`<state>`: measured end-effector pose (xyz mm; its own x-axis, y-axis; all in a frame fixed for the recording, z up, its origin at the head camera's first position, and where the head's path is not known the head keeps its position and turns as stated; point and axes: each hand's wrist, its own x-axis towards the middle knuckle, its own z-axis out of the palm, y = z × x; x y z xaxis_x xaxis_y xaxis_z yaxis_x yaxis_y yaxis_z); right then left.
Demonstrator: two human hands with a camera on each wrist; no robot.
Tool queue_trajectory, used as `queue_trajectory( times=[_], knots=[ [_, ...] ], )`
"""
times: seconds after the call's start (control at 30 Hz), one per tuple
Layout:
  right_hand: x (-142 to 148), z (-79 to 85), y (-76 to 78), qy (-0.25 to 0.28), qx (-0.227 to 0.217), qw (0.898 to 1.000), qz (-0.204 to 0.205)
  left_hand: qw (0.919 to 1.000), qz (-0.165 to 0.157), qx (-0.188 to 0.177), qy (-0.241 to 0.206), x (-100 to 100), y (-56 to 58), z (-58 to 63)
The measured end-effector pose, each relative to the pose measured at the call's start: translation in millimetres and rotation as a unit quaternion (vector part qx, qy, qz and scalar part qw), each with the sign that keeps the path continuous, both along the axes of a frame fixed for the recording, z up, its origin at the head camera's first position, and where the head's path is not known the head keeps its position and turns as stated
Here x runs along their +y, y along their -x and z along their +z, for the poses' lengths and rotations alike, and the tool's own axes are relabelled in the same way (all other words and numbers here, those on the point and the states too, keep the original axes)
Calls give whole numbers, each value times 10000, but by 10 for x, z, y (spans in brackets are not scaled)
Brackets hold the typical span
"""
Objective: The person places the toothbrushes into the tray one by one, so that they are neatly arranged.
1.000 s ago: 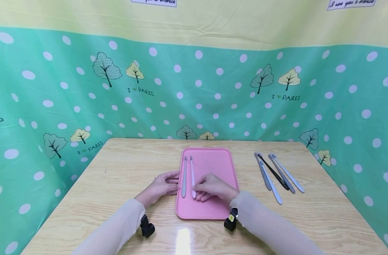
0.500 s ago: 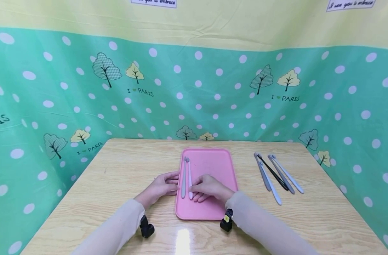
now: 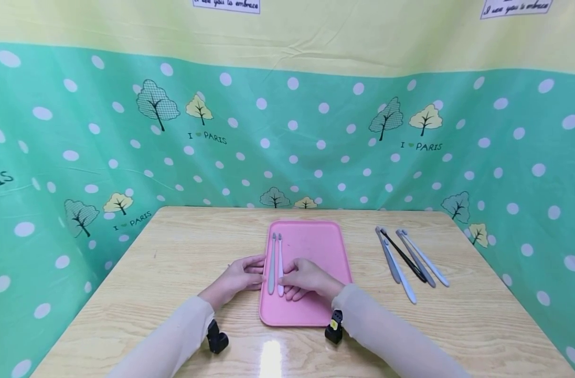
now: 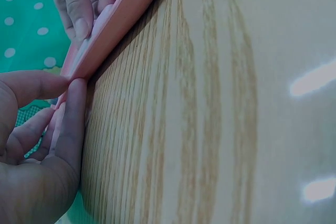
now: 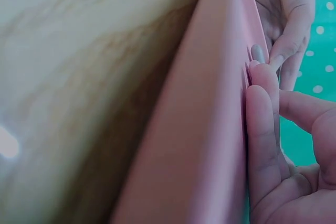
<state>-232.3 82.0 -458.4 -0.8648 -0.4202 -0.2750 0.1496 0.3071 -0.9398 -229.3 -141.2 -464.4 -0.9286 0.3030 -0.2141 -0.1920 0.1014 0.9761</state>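
Note:
A pink tray [image 3: 322, 315] lies on the table with two toothbrushes side by side along its left part, their heads toward the far end. Outermost is the grey toothbrush [image 3: 272, 268]; just right of it lies the pale pinkish-white toothbrush [image 3: 280, 262]. My right hand [image 3: 311, 278] reaches over the tray and pinches the pale one near its handle end, other fingers curled beneath. At the tray's left side, my left hand [image 3: 240, 278] holds the rim, thumb at the top edge. In the left wrist view, the left fingertips meet the outer wall of the tray.
Right of the tray, several toothbrushes lie loosely grouped on the wooden table [image 3: 198, 236]: a black toothbrush [image 3: 405, 257], a light blue toothbrush [image 3: 403, 278] and others in grey and blue. A green dotted curtain [image 3: 292, 142] hangs behind the table.
My right hand has shifted left with the pale toothbrush, bringing it closer to the grey one and nearly parallel with it. My left hand has stayed at the tray rim.

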Motion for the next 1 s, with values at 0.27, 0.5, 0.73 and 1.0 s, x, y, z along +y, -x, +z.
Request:
queue_trajectory(
  times=[0.27, 0.5, 0.73, 1.0],
  knots=[
    [-5, -38, 29, 74, -2, 10000, 12, 10000, -9, 17, 4, 2, -15, 15],
    [-8, -38, 27, 71, -41, 10000, 30, 10000, -84, 12, 15, 0, -17, -1],
    [-7, -16, 23, 85, -76, 9999, 27, 10000, -33, 13, -32, -1, -7, -13],
    [1, -3, 22, 135, -104, 9998, 39, 10000, -23, 7, -12, 2, -21, -3]
  ],
)
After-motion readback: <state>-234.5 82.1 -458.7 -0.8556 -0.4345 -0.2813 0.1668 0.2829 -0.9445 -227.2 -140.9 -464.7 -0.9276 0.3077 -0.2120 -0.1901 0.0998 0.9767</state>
